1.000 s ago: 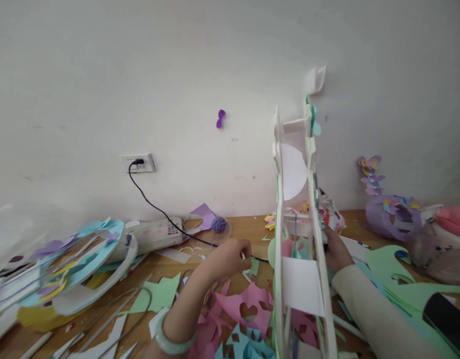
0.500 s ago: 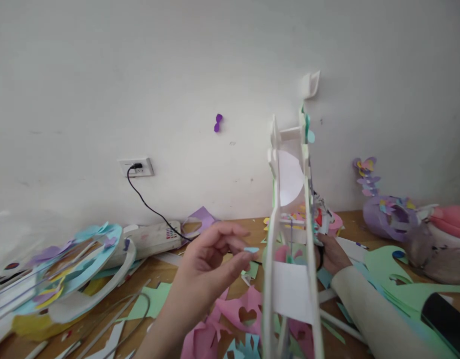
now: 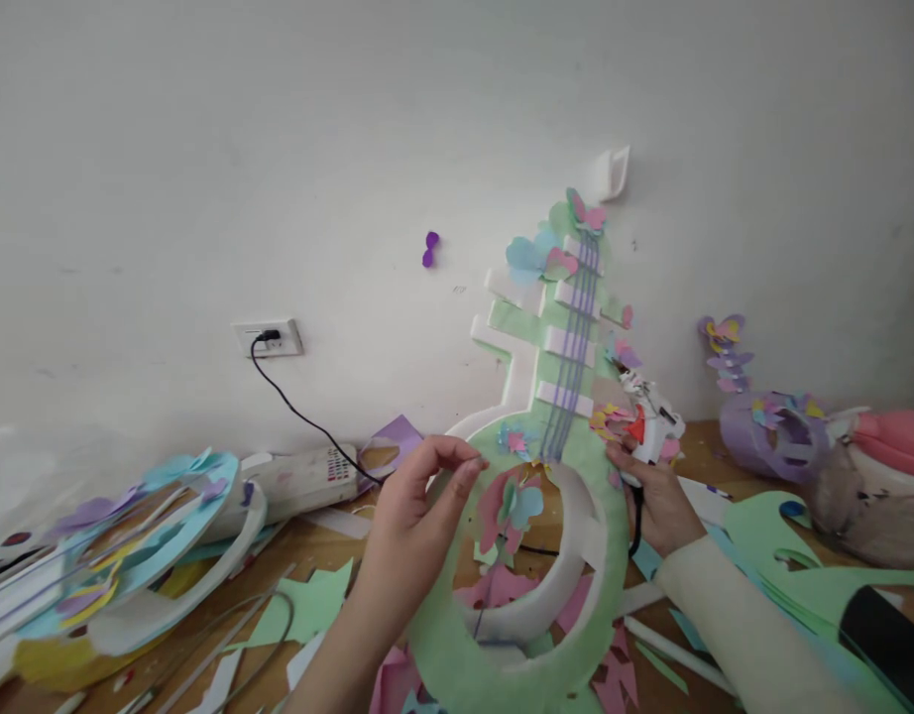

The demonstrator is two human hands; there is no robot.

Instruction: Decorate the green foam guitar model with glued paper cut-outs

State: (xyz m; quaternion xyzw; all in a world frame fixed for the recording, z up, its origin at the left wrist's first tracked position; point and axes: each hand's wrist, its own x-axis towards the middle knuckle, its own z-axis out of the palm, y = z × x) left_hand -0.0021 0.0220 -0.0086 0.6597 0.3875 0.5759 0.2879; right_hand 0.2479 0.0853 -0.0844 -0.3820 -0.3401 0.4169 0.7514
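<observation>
A light-green and white paper guitar [image 3: 434, 659] stands upright before me, its front facing me, with purple strings and paper butterflies along the neck. My right hand [image 3: 661, 501] grips its right edge, thumb in front. A white glue gun [image 3: 656, 421] with a red trigger rises from that same hand, its handle partly hidden. My left hand [image 3: 419, 526] is closed in a pinch at the left rim of the round sound hole; what lies between the fingertips cannot be made out. A blue and pink paper flower [image 3: 516, 437] is just right of those fingertips.
A second, blue and white paper instrument [image 3: 204, 555] lies at left beside a power strip [image 3: 308, 478]. A black cord [image 3: 300, 415] hangs from the wall socket [image 3: 270, 337]. Pink paper scraps [image 3: 394, 684], green sheets [image 3: 769, 540] and a black cylinder [image 3: 884, 635] cover the table.
The guitar has turned from edge-on to showing its decorated front. The small light-blue piece seen in my left fingertips is no longer visible; that hand is now against the guitar.
</observation>
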